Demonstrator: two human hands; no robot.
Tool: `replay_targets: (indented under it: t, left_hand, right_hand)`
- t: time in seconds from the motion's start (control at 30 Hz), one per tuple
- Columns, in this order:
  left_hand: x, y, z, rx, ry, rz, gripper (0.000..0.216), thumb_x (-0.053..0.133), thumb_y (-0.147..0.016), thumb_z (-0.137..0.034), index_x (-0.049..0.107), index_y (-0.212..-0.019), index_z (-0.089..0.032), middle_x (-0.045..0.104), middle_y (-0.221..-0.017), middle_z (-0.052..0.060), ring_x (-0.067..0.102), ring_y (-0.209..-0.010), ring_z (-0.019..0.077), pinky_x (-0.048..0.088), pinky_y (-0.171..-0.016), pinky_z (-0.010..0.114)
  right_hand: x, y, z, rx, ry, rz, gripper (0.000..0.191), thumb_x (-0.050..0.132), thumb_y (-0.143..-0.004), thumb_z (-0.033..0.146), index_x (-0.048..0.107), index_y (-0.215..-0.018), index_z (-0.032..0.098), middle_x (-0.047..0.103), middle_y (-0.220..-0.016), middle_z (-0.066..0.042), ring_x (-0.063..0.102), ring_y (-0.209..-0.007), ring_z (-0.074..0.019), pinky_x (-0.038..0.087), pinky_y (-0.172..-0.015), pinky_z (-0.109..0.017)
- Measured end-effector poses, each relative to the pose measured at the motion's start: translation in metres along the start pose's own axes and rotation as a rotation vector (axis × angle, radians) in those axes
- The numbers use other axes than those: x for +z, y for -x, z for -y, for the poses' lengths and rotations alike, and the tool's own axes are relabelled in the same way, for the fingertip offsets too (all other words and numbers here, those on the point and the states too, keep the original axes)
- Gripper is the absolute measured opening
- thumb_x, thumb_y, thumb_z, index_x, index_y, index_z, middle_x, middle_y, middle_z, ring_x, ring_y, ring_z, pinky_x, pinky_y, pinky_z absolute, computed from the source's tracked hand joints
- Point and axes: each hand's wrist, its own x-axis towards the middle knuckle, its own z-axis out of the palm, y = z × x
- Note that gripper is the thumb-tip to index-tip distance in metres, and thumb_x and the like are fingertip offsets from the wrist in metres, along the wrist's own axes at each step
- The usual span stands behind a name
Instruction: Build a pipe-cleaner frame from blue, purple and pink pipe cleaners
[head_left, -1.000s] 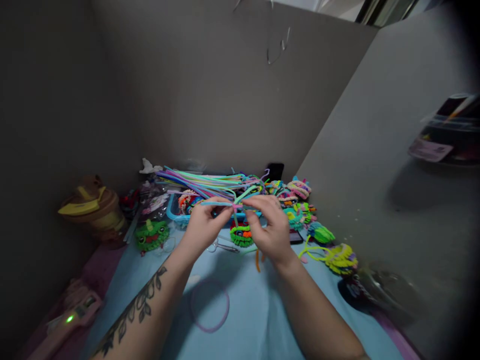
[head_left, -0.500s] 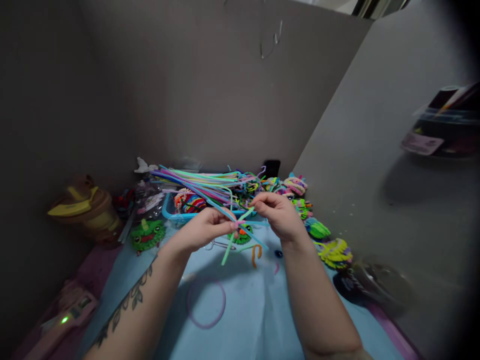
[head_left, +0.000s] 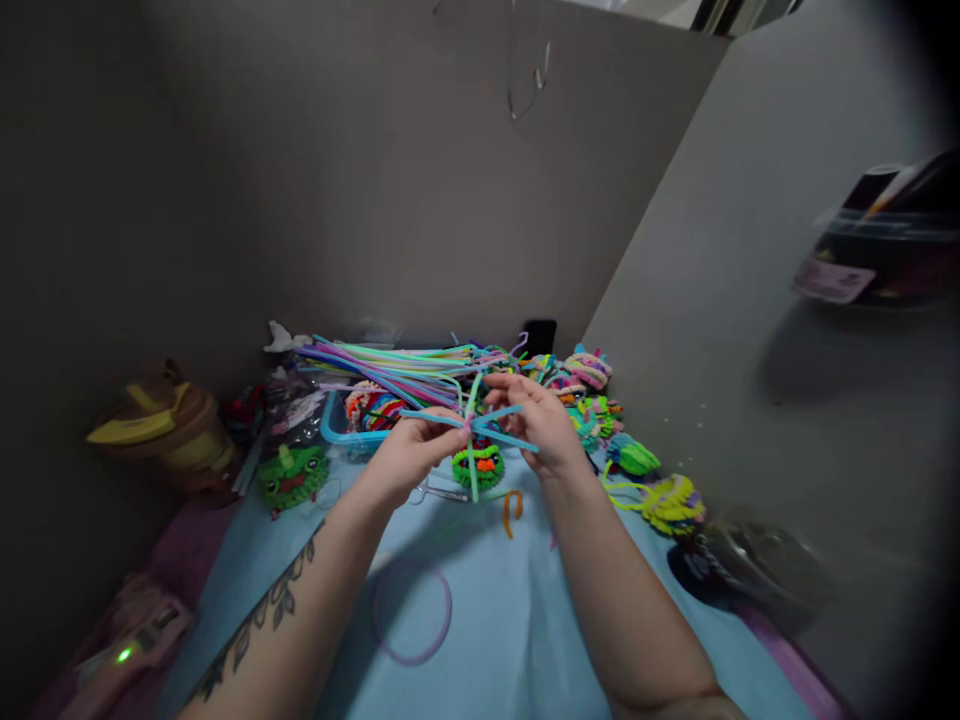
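Observation:
Blue and light-green pipe cleaners (head_left: 473,475) cross in a star shape, bound at a small pink middle (head_left: 469,425). My left hand (head_left: 416,450) pinches the star near that middle, thumb in front. My right hand (head_left: 546,425) is at the star's right side, fingers partly spread beside the upper green arm; the blue arms pass in front of its palm. Its thumb is hard to make out. Below the star lies a round green piece with an orange part (head_left: 480,468), partly covered by the green arm.
A blue tray (head_left: 334,435) and a heap of long pipe cleaners (head_left: 390,360) lie at the back. Fuzzy pieces (head_left: 671,505) line the right side. A green frog-like piece (head_left: 292,478), scissors (head_left: 442,493), a purple ring (head_left: 412,655) and an orange curl (head_left: 510,515) rest on the blue cloth.
The star has turned, its lower green arm now pointing nearly straight down. My right fingers have loosened from their pinch at the upper green arm and spread.

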Motion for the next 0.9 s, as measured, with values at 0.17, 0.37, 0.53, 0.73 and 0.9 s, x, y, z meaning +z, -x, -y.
replay_targets:
  t: [0.17,0.37,0.53,0.73,0.9]
  left_hand:
    - [-0.006,-0.007,0.009,0.114,0.064,-0.212,0.02,0.069,-0.071,-0.034,0.064,-0.077,-0.016,0.055,-0.061,-0.004,0.047,-0.056,0.0091,0.035,-0.052,0.02]
    - [-0.006,-0.006,0.004,0.165,-0.128,-0.225,0.019,0.071,-0.07,-0.032,0.066,-0.076,-0.015,0.063,-0.07,0.0,0.054,-0.066,0.0116,0.041,-0.06,0.021]
    - [-0.009,-0.003,-0.002,0.209,-0.282,-0.257,0.018,0.069,-0.071,-0.031,0.066,-0.076,-0.014,0.064,-0.071,0.001,0.056,-0.067,0.0125,0.042,-0.061,0.021]
    - [-0.008,0.002,-0.008,0.23,-0.377,-0.25,0.016,0.066,-0.074,-0.03,0.066,-0.076,-0.014,0.065,-0.071,0.001,0.058,-0.067,0.0139,0.044,-0.06,0.021]
    - [-0.003,0.006,-0.012,0.301,-0.447,-0.257,0.012,0.064,-0.074,-0.027,0.067,-0.076,-0.015,0.067,-0.076,0.003,0.061,-0.074,0.0158,0.047,-0.066,0.023]
  right_hand:
    - [0.001,0.002,0.0,-0.063,0.039,0.014,0.052,0.052,-0.075,0.067,0.066,-0.093,0.02,0.065,-0.084,-0.005,0.06,-0.078,-0.0181,0.046,-0.063,-0.028]
    - [0.009,0.005,0.0,-0.309,0.611,-0.059,0.02,0.073,-0.066,0.038,0.068,-0.075,0.021,0.059,-0.102,-0.007,0.054,-0.105,-0.024,0.04,-0.093,-0.039]
    - [0.011,0.008,0.001,-0.415,0.701,-0.161,0.017,0.073,-0.066,0.03,0.067,-0.08,0.021,0.055,-0.108,-0.008,0.051,-0.11,-0.0249,0.039,-0.096,-0.042]
    - [0.028,0.028,0.012,-0.72,0.854,-0.278,0.005,0.067,-0.075,0.023,0.064,-0.079,0.023,0.052,-0.116,-0.006,0.046,-0.115,-0.0251,0.034,-0.1,-0.046]
    - [0.033,0.032,0.013,-0.743,0.916,-0.192,0.005,0.066,-0.078,0.023,0.07,-0.08,0.025,0.054,-0.119,-0.006,0.047,-0.115,-0.0254,0.036,-0.098,-0.046]
